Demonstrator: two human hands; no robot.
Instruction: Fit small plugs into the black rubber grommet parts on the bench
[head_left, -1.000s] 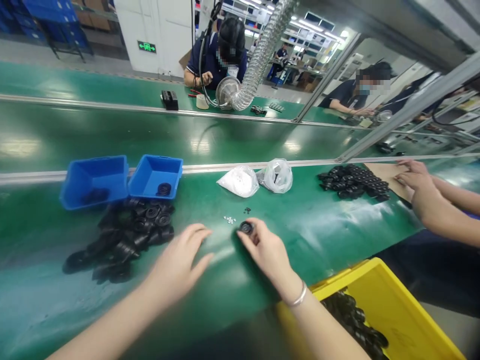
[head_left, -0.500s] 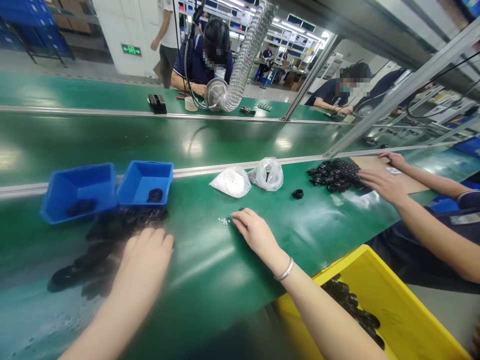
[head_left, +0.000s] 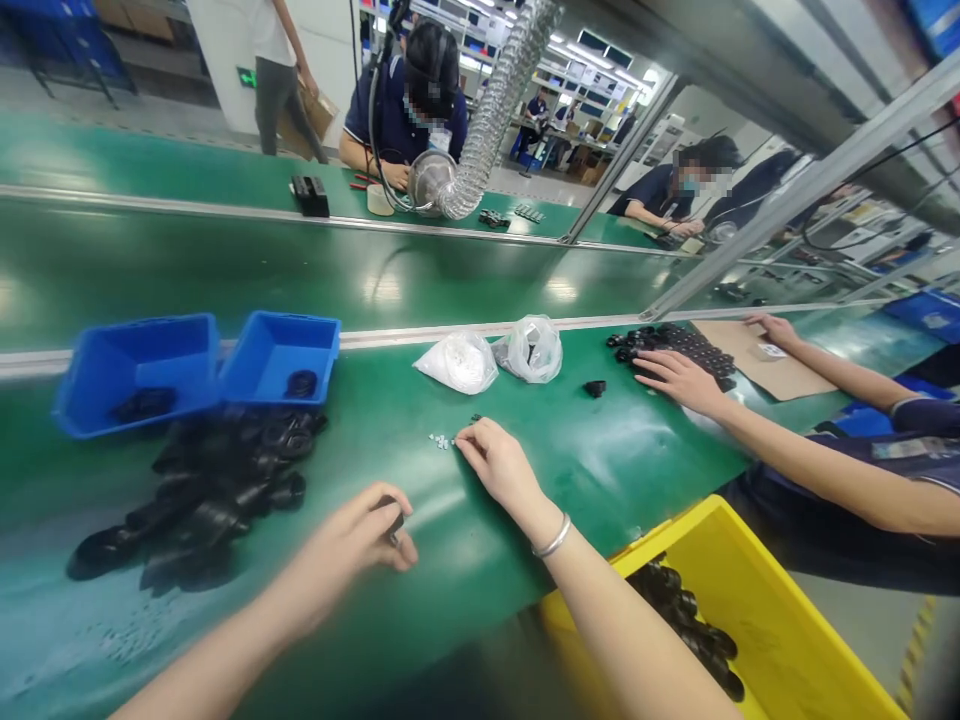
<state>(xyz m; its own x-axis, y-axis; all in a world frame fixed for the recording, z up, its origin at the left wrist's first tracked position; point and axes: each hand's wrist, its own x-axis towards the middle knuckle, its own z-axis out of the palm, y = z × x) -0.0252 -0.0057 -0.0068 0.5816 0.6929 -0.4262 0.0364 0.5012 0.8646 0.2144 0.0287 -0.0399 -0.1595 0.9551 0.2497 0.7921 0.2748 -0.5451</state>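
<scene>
My left hand (head_left: 367, 530) is closed around a small black ring-shaped part (head_left: 391, 517), raised over the green bench and mostly covered by my fingers. To its left lies a heap of black round parts (head_left: 225, 480). My right hand (head_left: 495, 460) rests on the bench with thumb and fingertips pinched together beside a few tiny white pieces (head_left: 441, 441). Whatever those fingertips hold is too small to make out. Some tiny dark bits (head_left: 475, 418) show just behind them.
Two blue bins (head_left: 142, 345) with black parts stand at the left. Behind my right hand sit a bag of white pieces (head_left: 459, 362) and another clear bag (head_left: 531, 350). A yellow crate (head_left: 780, 600) is at lower right. A co-worker's hand (head_left: 679, 380) touches black parts on the right.
My left hand has moved right, away from the black heap, and now holds a black part. My right hand stays by the white pieces. The co-worker's near hand has moved left.
</scene>
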